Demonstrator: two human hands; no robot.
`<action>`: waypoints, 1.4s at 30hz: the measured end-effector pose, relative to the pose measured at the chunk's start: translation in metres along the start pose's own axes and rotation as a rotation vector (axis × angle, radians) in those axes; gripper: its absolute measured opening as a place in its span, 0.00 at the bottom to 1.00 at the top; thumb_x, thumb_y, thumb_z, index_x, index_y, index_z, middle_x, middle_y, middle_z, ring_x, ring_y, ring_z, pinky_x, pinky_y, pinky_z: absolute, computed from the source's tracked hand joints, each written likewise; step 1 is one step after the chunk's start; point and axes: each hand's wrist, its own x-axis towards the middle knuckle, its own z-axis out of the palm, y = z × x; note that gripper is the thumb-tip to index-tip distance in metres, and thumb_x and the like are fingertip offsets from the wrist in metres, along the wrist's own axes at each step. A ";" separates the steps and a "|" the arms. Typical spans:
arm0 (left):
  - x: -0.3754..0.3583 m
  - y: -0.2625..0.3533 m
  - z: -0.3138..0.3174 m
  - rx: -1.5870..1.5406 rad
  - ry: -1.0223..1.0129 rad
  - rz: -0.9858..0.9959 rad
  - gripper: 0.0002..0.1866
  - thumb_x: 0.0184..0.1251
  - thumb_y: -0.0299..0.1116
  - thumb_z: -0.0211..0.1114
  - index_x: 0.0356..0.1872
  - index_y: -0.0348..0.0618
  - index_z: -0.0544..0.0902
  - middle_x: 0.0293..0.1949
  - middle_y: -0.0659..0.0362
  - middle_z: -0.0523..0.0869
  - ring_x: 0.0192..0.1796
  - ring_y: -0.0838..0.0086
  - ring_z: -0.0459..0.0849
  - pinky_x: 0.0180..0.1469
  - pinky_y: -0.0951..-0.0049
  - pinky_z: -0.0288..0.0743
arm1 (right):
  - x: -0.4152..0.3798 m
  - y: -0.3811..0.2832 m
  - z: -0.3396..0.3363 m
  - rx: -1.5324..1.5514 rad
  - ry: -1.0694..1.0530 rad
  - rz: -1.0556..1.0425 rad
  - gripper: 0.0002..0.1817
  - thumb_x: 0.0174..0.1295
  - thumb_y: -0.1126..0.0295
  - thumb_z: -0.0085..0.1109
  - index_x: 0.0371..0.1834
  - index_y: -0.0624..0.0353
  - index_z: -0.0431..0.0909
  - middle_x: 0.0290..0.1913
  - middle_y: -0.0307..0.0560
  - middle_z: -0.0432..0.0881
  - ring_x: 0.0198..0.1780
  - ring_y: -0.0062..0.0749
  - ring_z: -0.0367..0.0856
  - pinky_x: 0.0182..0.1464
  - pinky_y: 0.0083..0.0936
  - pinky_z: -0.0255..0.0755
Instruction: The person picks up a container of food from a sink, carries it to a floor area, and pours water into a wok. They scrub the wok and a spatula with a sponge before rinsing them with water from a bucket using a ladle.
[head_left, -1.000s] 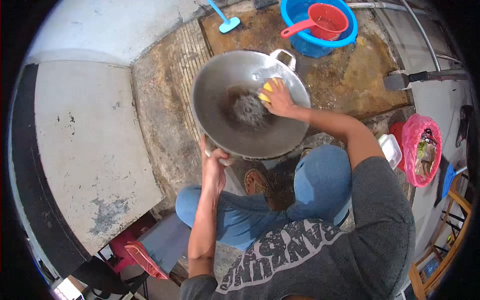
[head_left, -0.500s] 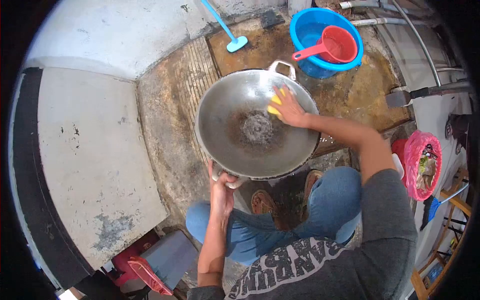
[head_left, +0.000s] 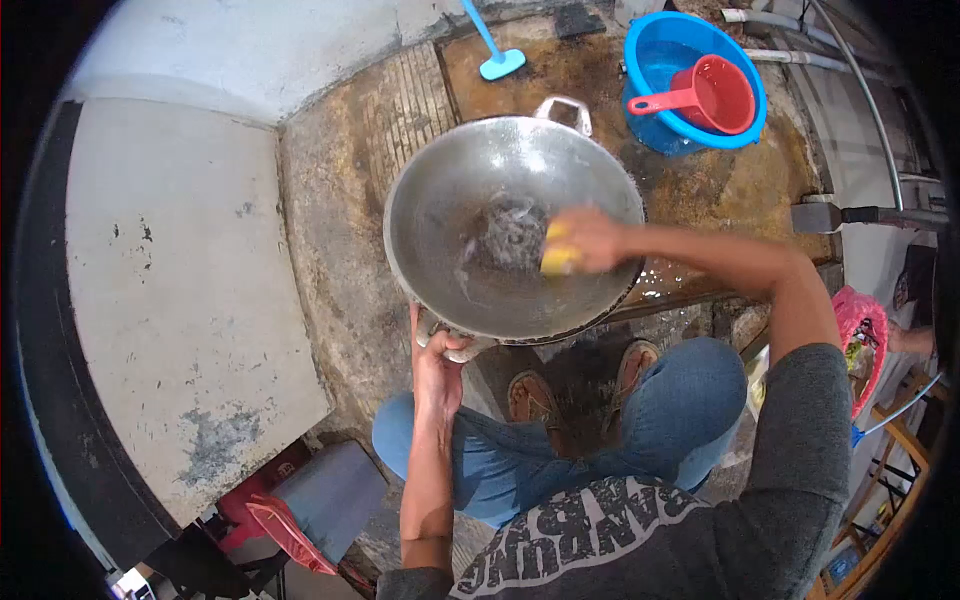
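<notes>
A large grey metal wok (head_left: pixel 440 215) is tilted toward me over the wet floor, with some water and faint suds at its bottom. My left hand (head_left: pixel 437 365) is closed round the wok's near loop handle (head_left: pixel 465 347). Inside the wok, my right hand (head_left: pixel 592 240) presses a yellow sponge (head_left: pixel 560 250) against the right part of the bowl; the hand is blurred by motion. The far handle (head_left: pixel 566 112) sticks up from the opposite rim, untouched.
A blue basin (head_left: pixel 640 130) of water stands beyond the wok at the right, with a red dipper (head_left: pixel 725 95) in it. A light-blue brush (head_left: pixel 502 64) lies near the wall. A pink-lined bin (head_left: pixel 870 310) is at the right; a grey bin (head_left: pixel 335 500) lies at lower left.
My right hand has moved the sponge from the wok's upper right wall down toward the near right side. My left hand keeps its hold on the handle. The view has shifted slightly.
</notes>
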 end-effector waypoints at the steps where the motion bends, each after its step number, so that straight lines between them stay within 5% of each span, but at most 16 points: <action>1: -0.001 -0.001 0.001 0.023 -0.023 0.010 0.51 0.44 0.17 0.51 0.74 0.55 0.40 0.63 0.49 0.66 0.45 0.66 0.78 0.51 0.66 0.73 | 0.003 0.018 -0.005 -0.241 0.088 0.155 0.28 0.56 0.63 0.55 0.63 0.42 0.67 0.68 0.56 0.56 0.70 0.55 0.53 0.65 0.59 0.49; 3: -0.002 -0.003 0.007 0.070 -0.083 0.042 0.51 0.45 0.17 0.50 0.74 0.55 0.38 0.64 0.48 0.64 0.44 0.67 0.77 0.49 0.68 0.72 | 0.040 0.064 0.008 -0.386 0.691 0.278 0.31 0.52 0.64 0.58 0.63 0.43 0.67 0.71 0.60 0.50 0.71 0.61 0.47 0.67 0.58 0.46; 7: -0.006 -0.007 0.027 0.236 -0.064 -0.003 0.52 0.46 0.18 0.51 0.74 0.56 0.35 0.65 0.49 0.63 0.45 0.68 0.76 0.48 0.69 0.72 | 0.129 0.022 -0.009 0.153 1.236 0.413 0.31 0.56 0.66 0.58 0.65 0.51 0.62 0.69 0.68 0.49 0.70 0.67 0.45 0.69 0.57 0.42; 12: 0.001 0.004 0.028 0.124 -0.055 -0.026 0.52 0.45 0.19 0.51 0.74 0.55 0.35 0.65 0.51 0.62 0.49 0.67 0.76 0.51 0.71 0.71 | 0.116 -0.085 0.027 0.629 0.801 -0.084 0.28 0.60 0.58 0.56 0.63 0.50 0.64 0.62 0.61 0.62 0.66 0.56 0.56 0.67 0.50 0.49; 15: 0.004 0.001 0.001 0.069 -0.063 0.034 0.51 0.44 0.18 0.51 0.74 0.52 0.38 0.66 0.52 0.61 0.53 0.66 0.75 0.53 0.71 0.71 | 0.062 -0.041 0.062 0.567 0.412 -0.257 0.26 0.59 0.57 0.57 0.61 0.50 0.67 0.57 0.56 0.70 0.62 0.53 0.63 0.66 0.50 0.51; 17: -0.001 0.003 0.002 0.133 0.006 0.062 0.51 0.43 0.18 0.51 0.74 0.51 0.41 0.67 0.50 0.61 0.57 0.65 0.72 0.52 0.70 0.72 | 0.023 0.009 0.034 0.399 0.065 -0.281 0.26 0.56 0.58 0.59 0.58 0.50 0.70 0.64 0.55 0.64 0.68 0.52 0.56 0.68 0.51 0.48; 19: 0.000 0.001 0.004 0.152 -0.014 0.117 0.51 0.42 0.16 0.51 0.74 0.52 0.42 0.66 0.48 0.61 0.60 0.61 0.71 0.52 0.68 0.73 | 0.013 0.044 0.019 0.074 0.134 0.086 0.26 0.53 0.60 0.61 0.56 0.50 0.72 0.68 0.56 0.58 0.71 0.54 0.51 0.68 0.55 0.46; 21: -0.004 -0.001 0.012 0.174 -0.053 0.083 0.52 0.43 0.16 0.50 0.74 0.54 0.39 0.68 0.48 0.59 0.60 0.61 0.72 0.53 0.70 0.72 | 0.030 0.073 0.012 -0.335 0.630 0.118 0.27 0.50 0.64 0.62 0.56 0.49 0.72 0.68 0.57 0.55 0.70 0.57 0.50 0.66 0.57 0.47; 24: -0.010 -0.007 0.031 0.239 -0.110 0.032 0.53 0.46 0.17 0.50 0.73 0.57 0.33 0.68 0.47 0.58 0.56 0.63 0.72 0.54 0.70 0.70 | 0.098 0.068 -0.014 -0.112 1.289 0.504 0.28 0.52 0.67 0.61 0.59 0.50 0.69 0.68 0.60 0.53 0.69 0.61 0.49 0.67 0.58 0.47; 26: -0.013 -0.006 0.039 0.337 -0.082 -0.080 0.53 0.49 0.17 0.49 0.72 0.60 0.28 0.67 0.44 0.58 0.52 0.65 0.72 0.54 0.70 0.68 | 0.151 0.043 -0.026 0.229 1.480 0.607 0.29 0.58 0.65 0.57 0.64 0.55 0.61 0.69 0.62 0.49 0.69 0.66 0.46 0.68 0.60 0.42; 29: -0.006 -0.013 0.031 0.344 -0.128 -0.058 0.52 0.51 0.18 0.48 0.72 0.60 0.28 0.66 0.45 0.60 0.51 0.66 0.73 0.53 0.71 0.68 | 0.165 -0.016 -0.030 0.425 1.351 0.204 0.30 0.54 0.69 0.60 0.62 0.55 0.62 0.69 0.61 0.50 0.68 0.67 0.47 0.68 0.60 0.43; 32: -0.006 -0.009 0.033 0.321 -0.124 -0.067 0.52 0.50 0.18 0.49 0.72 0.59 0.28 0.66 0.46 0.60 0.48 0.67 0.74 0.50 0.73 0.69 | 0.157 -0.004 -0.036 0.179 1.230 -0.065 0.32 0.56 0.67 0.60 0.64 0.50 0.60 0.69 0.59 0.51 0.69 0.59 0.49 0.69 0.52 0.48; 35: -0.004 -0.013 0.032 0.325 -0.140 -0.074 0.52 0.50 0.19 0.49 0.72 0.57 0.28 0.65 0.46 0.61 0.48 0.67 0.74 0.49 0.72 0.71 | 0.162 0.018 -0.046 0.269 1.473 0.510 0.30 0.58 0.67 0.57 0.65 0.51 0.60 0.70 0.56 0.51 0.68 0.59 0.50 0.68 0.52 0.48; 38: 0.006 -0.011 0.034 0.367 -0.124 -0.091 0.51 0.50 0.19 0.49 0.72 0.55 0.28 0.64 0.46 0.62 0.48 0.67 0.74 0.50 0.71 0.71 | 0.169 -0.007 -0.039 0.496 1.395 0.399 0.29 0.60 0.65 0.55 0.65 0.52 0.60 0.69 0.56 0.51 0.68 0.59 0.50 0.68 0.51 0.47; 39: 0.008 -0.009 0.034 0.385 -0.103 -0.101 0.51 0.50 0.19 0.49 0.72 0.54 0.28 0.63 0.46 0.63 0.49 0.67 0.74 0.51 0.70 0.71 | 0.160 -0.033 -0.040 0.612 1.203 0.337 0.29 0.61 0.63 0.54 0.66 0.53 0.59 0.69 0.57 0.52 0.69 0.57 0.50 0.69 0.50 0.47; 42: 0.014 0.000 0.039 0.199 -0.106 -0.056 0.51 0.48 0.19 0.50 0.73 0.56 0.33 0.61 0.49 0.65 0.53 0.64 0.74 0.55 0.67 0.71 | 0.101 -0.099 -0.022 0.691 0.969 -0.278 0.29 0.63 0.61 0.53 0.66 0.53 0.60 0.66 0.57 0.60 0.71 0.50 0.54 0.69 0.45 0.48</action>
